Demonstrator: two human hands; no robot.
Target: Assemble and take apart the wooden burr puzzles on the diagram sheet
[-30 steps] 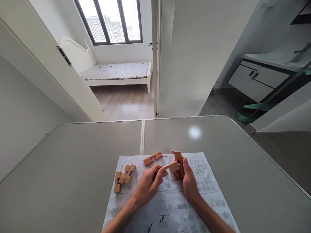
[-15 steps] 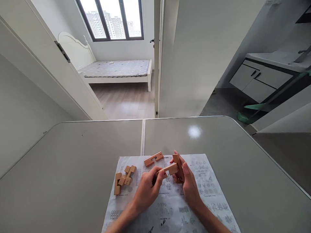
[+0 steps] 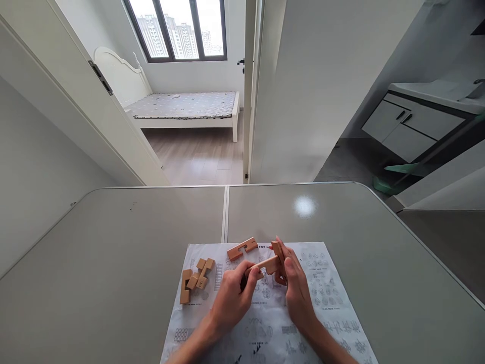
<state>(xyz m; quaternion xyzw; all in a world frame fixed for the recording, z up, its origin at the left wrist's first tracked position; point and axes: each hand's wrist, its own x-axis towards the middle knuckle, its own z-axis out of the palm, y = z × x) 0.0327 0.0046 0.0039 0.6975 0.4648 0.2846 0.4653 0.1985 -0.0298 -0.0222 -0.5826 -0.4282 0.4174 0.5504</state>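
Observation:
My left hand (image 3: 235,296) is closed on one end of a horizontal wooden puzzle bar (image 3: 265,266). An upright wooden puzzle piece (image 3: 279,253) crosses that bar, and my right hand (image 3: 297,293) is closed around it. Both hands hover just above a printed paper sheet (image 3: 326,298) on the grey table (image 3: 113,253). A loose notched wooden piece (image 3: 242,248) lies on the sheet just beyond my hands. To the left, a small cluster of wooden pieces (image 3: 195,282) rests on the sheet's left edge.
The table has a centre seam (image 3: 224,215) and a rounded far right corner. Beyond it an open doorway shows a bed (image 3: 185,108) under a window. A white wall panel (image 3: 322,91) and a cabinet (image 3: 413,124) stand at the right.
The two held pieces have come slightly closer to me and sit lower over the sheet. My grips are unchanged. The camera has shifted a little.

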